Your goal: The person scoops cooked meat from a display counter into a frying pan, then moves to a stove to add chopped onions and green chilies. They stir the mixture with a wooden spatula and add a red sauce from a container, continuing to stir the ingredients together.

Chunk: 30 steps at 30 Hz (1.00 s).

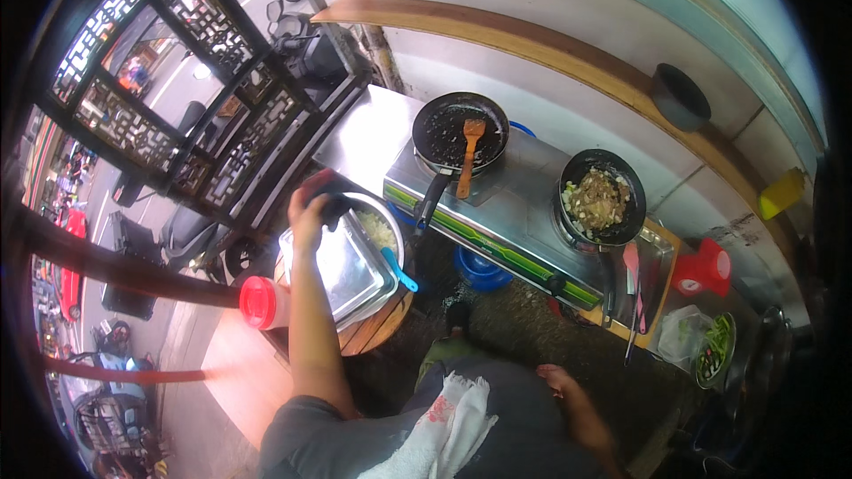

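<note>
My left hand (307, 216) is around a dark, blurred container with red at its top (326, 196), raised over a metal tray or lid (346, 266). Beneath that lies a round white-rimmed pot (399, 234), where cooked white rice (378, 229) shows along one side. A blue-handled utensil (401, 271) rests at the pot's edge. Beside my left forearm stands a plastic jar with a red lid (258, 303). My right hand (558, 379) hangs low by my right side, away from the stove; nothing is visible in it, and its fingers are partly hidden.
On the gas stove (519, 193) sit a frying pan (442, 123) with a wooden spatula (471, 153) and a pan of chopped food (596, 199). A pink utensil (631, 259), a red kitchen scale (705, 269) and cut green vegetables (715, 346) are at right. Lattice panels (193, 86) border the street.
</note>
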Each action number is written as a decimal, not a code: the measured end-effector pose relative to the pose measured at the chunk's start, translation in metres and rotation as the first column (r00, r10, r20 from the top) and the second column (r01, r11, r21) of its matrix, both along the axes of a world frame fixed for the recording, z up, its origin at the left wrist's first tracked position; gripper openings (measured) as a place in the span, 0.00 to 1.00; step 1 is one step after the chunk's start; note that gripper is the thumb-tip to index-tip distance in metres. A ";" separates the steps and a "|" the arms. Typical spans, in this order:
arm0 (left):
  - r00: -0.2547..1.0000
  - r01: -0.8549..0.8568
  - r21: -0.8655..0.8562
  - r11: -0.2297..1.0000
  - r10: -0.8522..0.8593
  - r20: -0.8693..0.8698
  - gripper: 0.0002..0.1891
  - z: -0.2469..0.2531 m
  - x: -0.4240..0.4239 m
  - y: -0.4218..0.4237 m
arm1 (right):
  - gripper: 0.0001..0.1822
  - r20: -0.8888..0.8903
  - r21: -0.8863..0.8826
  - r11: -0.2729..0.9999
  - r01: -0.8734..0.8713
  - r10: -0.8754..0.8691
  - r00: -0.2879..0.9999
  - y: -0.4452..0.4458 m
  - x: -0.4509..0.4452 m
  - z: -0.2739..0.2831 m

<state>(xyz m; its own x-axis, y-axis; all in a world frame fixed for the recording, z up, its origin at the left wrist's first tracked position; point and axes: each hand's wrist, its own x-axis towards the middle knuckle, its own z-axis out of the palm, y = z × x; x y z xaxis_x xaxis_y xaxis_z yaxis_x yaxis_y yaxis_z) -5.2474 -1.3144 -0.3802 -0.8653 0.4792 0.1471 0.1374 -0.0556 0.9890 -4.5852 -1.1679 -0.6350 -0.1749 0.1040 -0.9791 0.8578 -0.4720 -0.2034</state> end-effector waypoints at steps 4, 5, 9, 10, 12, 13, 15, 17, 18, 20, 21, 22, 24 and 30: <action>0.809 -0.192 -0.364 0.912 -0.063 -0.585 0.21 -0.032 -0.022 0.089 | 0.22 -0.041 0.068 0.998 -0.005 0.008 0.999 -0.019 -0.001 -0.001; 0.851 -0.110 -0.391 0.914 -0.117 -0.512 0.21 -0.030 -0.021 0.109 | 0.23 -0.005 0.057 0.997 0.050 -0.050 0.999 -0.026 0.005 -0.005; 0.672 0.103 -0.599 0.794 -0.500 -0.546 0.14 -0.087 -0.042 0.139 | 0.22 0.087 0.038 0.992 0.124 -0.127 0.988 -0.043 0.014 0.029; 0.649 0.179 -0.599 0.781 -0.551 -0.525 0.16 -0.118 -0.050 0.140 | 0.21 0.041 0.165 0.981 0.106 -0.114 0.993 -0.049 0.023 0.038; 0.571 0.161 -0.636 0.755 -0.597 -0.563 0.21 -0.137 -0.053 0.162 | 0.21 0.160 0.102 0.942 0.319 -0.332 0.930 -0.075 0.039 0.035; 0.548 0.181 -0.669 0.721 -0.639 -0.540 0.22 -0.135 -0.061 0.170 | 0.21 0.221 0.078 0.906 0.417 -0.424 0.878 -0.086 0.048 0.033; 0.601 0.266 -0.574 0.774 -0.599 -0.529 0.23 -0.147 -0.086 0.194 | 0.21 0.248 -0.018 0.896 0.444 -0.426 0.870 -0.104 0.065 0.024; 0.649 0.240 -0.647 0.724 -0.615 -0.447 0.19 -0.137 -0.100 0.227 | 0.21 0.264 -0.098 0.897 0.432 -0.395 0.880 -0.120 0.052 0.021; 0.627 0.223 -0.677 0.701 -0.635 -0.451 0.19 -0.132 -0.110 0.238 | 0.21 0.272 -0.134 0.910 0.393 -0.348 0.897 -0.122 0.035 0.029; 0.632 0.244 -0.699 0.672 -0.657 -0.411 0.18 -0.135 -0.114 0.240 | 0.20 0.293 -0.189 0.929 0.318 -0.256 0.921 -0.136 0.025 0.029; 0.655 0.274 -0.690 0.671 -0.655 -0.377 0.18 -0.140 -0.112 0.233 | 0.20 0.298 -0.194 0.934 0.299 -0.234 0.925 -0.136 0.023 0.031; 0.675 0.295 -0.675 0.677 -0.647 -0.354 0.18 -0.144 -0.112 0.225 | 0.20 0.290 -0.165 0.946 0.279 -0.223 0.930 -0.130 0.009 0.039; 0.659 0.289 -0.664 0.690 -0.647 -0.385 0.22 -0.143 -0.098 0.186 | 0.20 0.275 -0.002 0.965 0.263 -0.252 0.928 -0.090 -0.043 0.097; 0.667 0.245 -0.669 0.702 -0.623 -0.410 0.25 -0.135 -0.097 0.203 | 0.20 0.224 0.083 0.987 0.136 -0.152 0.963 -0.099 -0.024 0.077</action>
